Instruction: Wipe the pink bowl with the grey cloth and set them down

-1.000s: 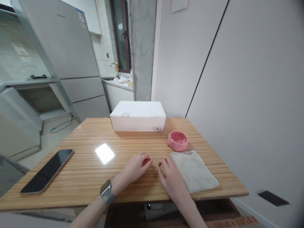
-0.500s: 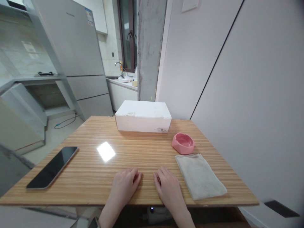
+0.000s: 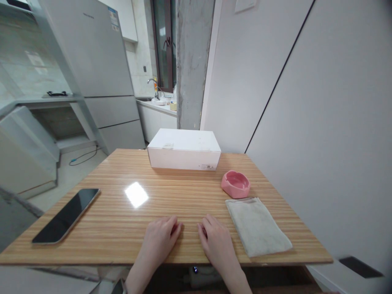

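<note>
Both of my hands rest on the wooden table (image 3: 171, 192) near its front edge, a short gap between them. My left hand (image 3: 161, 237) lies loosely curled, thumb against the fingers, and I see nothing in it. Curled the same way, my right hand (image 3: 216, 237) also shows nothing in its grasp. Just right of it lies a folded pale grey cloth (image 3: 259, 228), apart from the hand. Behind the cloth sits a pink ashtray (image 3: 235, 185) with a faceted rim. Over at the left of the table a smartphone (image 3: 67, 216) lies flat, its screen dark.
A closed white box (image 3: 185, 157) stands at the table's far edge. A plain white wall panel (image 3: 306, 134) runs along the right side. Beyond the table are a grey refrigerator (image 3: 101, 69), a concrete pillar (image 3: 194, 61) and a sink counter (image 3: 159, 116). A cable (image 3: 84, 157) lies on the floor.
</note>
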{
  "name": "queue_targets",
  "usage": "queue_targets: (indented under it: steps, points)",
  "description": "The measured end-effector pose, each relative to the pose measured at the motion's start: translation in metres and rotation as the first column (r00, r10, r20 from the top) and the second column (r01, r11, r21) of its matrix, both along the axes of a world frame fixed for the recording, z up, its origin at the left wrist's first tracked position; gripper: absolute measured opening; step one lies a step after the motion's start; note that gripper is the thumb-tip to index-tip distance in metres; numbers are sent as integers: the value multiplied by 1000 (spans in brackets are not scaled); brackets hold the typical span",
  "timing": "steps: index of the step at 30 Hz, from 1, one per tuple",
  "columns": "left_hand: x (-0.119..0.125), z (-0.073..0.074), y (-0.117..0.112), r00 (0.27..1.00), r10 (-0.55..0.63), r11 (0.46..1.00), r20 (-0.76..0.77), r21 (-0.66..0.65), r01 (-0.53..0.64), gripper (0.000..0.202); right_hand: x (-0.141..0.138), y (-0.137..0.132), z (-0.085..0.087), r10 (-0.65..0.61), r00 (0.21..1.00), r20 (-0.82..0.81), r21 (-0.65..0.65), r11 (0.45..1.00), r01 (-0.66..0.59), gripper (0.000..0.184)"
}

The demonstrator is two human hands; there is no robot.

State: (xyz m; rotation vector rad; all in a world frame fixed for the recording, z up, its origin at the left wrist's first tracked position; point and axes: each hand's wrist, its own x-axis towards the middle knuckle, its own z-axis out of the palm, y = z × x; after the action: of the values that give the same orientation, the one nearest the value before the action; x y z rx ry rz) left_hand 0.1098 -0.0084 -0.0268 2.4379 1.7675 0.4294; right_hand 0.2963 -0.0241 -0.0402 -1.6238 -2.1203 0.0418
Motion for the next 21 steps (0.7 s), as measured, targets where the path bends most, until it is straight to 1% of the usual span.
queue_targets:
  steps: [8,14,21]
  points:
    - [0,-1,0,1000,-3,1000,-4,-3,3,31,-1,1,4,0,1000,-9,-18,1000,0,19]
    - [0,1,1,1000,3,1000,-5,-13,-3,31,0,-1,2,-5,1000,0,-32,999,5,18]
    - [0,0,1,1000,1,1000,12,-7,-1,31,-1,-1,2,-2,1000,3,-8,1000,2,18]
